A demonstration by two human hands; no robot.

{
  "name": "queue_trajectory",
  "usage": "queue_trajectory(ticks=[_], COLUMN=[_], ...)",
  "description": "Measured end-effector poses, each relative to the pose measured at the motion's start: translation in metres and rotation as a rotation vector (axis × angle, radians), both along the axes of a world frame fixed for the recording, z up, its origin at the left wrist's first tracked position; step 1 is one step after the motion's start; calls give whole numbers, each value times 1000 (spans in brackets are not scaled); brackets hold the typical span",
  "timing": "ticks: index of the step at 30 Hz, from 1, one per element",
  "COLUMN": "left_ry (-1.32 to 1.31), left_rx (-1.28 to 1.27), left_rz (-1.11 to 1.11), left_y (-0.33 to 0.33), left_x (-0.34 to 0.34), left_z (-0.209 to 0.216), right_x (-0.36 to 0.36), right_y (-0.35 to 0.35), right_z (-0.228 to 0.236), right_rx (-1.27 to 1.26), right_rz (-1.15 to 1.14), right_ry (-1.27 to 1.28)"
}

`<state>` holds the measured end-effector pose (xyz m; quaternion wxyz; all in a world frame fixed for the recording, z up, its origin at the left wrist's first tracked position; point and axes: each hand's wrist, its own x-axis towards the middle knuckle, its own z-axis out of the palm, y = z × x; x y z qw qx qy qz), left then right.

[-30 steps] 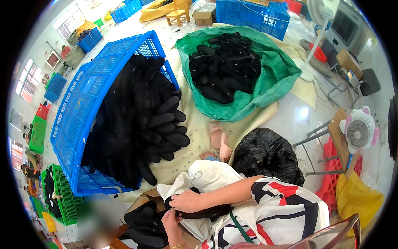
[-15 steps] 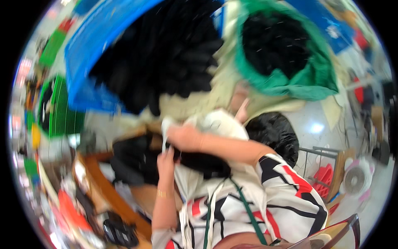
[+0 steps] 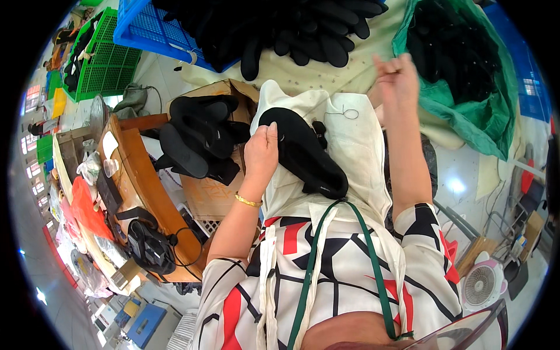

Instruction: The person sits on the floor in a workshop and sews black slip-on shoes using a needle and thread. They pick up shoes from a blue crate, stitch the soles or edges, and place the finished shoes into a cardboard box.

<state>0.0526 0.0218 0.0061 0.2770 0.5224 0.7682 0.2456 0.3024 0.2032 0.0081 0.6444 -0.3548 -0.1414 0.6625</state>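
Just right of the left hand [image 3: 261, 153], a black shoe [image 3: 303, 154] lies on the white apron [image 3: 364, 140], one end pinched by that hand; right hand [image 3: 398, 77]'s blurry, fingers curled, can't tell if it's gripping anything.

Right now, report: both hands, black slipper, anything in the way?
Left hand gripping black slipper over white apron. Right hand apart, blurred, grip unclear. Thin loop on apron between them.

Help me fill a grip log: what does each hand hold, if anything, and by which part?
The left hand holds a black shoe by the left edge near its far end. Whether the blurred right hand pinches anything cannot be told.
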Motion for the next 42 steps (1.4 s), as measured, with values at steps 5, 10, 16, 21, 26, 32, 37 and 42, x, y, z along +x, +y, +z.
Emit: queue_trajectory(ticks=[5,10,16,21,26,32,37,42], left_ry=[28,45,112,521,418,401,355,244], left_rx=[59,91,230,401,232,203,417,627], left_rz=[-23,-38,86,-244,-201,-95,-159,-320], left_y=[2,-9,-7,-18,-26,-23,-11,17], left_x=[1,-8,5,6,22,19,2,-15], left_z=[-4,-5,19,32,38,20,16,51], right_x=[-29,-67,-79,-80,-96,-129,-124,-116], right_y=[-35,-81,-68,-75,-97,-123,-131,-119], right_z=[2,-15,-48,-45,-25,2,35,66], right_rx=[273,893,1000,723,233,90,325,405], right_rz=[159,667,765,623,445,596,594,568], right_ry=[-556,-1357,-1404,-1147,-490,-32,-127,5])
